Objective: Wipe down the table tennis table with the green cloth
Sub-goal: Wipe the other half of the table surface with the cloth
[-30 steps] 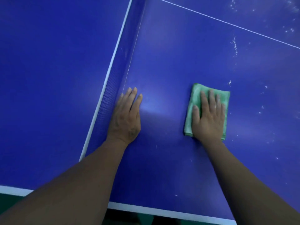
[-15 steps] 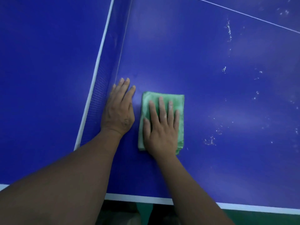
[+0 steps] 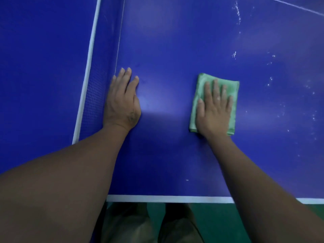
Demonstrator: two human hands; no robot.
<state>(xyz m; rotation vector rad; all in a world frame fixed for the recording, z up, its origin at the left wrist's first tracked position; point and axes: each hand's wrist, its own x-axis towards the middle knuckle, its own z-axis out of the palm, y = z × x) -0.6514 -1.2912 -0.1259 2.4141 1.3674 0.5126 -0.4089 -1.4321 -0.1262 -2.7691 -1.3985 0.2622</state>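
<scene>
Now, both palms down on the blue table tennis table point(image 3: 175, 41).

Left hand point(image 3: 122, 102): flat on the bare surface, fingers straight and pressed together, holding nothing. Its outer edge lies just beside the net point(image 3: 94, 95), whose white top tape point(image 3: 88, 67) runs up and away on my left. Whether the little finger touches the mesh, I cannot tell.

Right hand point(image 3: 214, 113): flat on top of the green cloth point(image 3: 234, 92), fingers straight and slightly spread, palm pressing it to the table. No pinch, no curl round the fabric.

Cloth: folded into a rectangle, lying flat, long side pointing away from me. Green shows past my fingertips and along both sides of the hand. It sits to the right of the left hand and well apart from it, with blue table between them.

White specks point(image 3: 235, 54) are scattered on the surface to the right of the cloth and beyond it, toward the far right of the view.

White edge line point(image 3: 166, 198) of the table runs across near me; below it, green floor point(image 3: 219, 225) and my legs point(image 3: 178, 227).
</scene>
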